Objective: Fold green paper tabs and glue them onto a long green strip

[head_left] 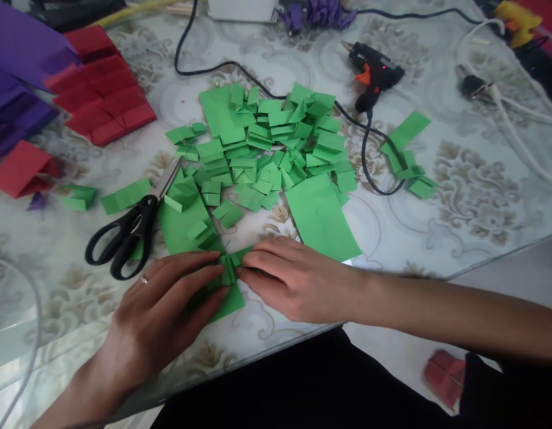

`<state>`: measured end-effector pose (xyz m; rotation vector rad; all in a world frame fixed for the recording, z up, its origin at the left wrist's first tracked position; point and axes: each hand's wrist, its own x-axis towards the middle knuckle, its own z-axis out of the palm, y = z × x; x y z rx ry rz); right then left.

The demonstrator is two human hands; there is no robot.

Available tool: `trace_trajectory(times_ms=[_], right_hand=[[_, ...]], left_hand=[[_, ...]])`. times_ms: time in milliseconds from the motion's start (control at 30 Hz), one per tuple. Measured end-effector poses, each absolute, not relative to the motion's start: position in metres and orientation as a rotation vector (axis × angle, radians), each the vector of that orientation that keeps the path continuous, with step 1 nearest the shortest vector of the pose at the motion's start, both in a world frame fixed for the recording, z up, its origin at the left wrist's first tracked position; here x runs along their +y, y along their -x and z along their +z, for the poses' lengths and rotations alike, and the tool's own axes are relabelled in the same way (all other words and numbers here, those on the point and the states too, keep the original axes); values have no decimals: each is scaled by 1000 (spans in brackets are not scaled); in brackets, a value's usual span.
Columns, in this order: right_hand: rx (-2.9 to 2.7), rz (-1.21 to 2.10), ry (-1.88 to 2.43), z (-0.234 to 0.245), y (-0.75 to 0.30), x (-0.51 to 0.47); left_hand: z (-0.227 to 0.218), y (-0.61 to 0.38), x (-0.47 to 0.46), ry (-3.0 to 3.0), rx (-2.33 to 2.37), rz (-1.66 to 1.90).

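Observation:
Near the table's front edge, my left hand, with a ring on one finger, presses its fingertips on a folded green paper strip. My right hand pinches the other end of that strip, its thumb and fingertips close together. Beneath my left hand lies a flat green paper sheet, partly covered by the fingers. Black-handled scissors rest open just left of the hands. Beyond them spreads a heap of small folded green paper pieces. Another green sheet lies beyond my right hand.
A black glue gun with a lit red light stands at the back right, its cord looping beside the heap. Red folded paper and purple paper lie at the left. White cables cross the right side.

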<state>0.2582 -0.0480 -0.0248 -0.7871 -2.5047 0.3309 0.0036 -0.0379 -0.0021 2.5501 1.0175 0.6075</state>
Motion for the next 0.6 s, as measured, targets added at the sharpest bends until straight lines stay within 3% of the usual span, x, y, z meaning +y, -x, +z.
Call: trace_trajectory(times_ms=[600], right_hand=[[-2522, 416, 791, -21, -259, -45]], left_hand=[[-9, 0, -37, -2570, 975, 577]])
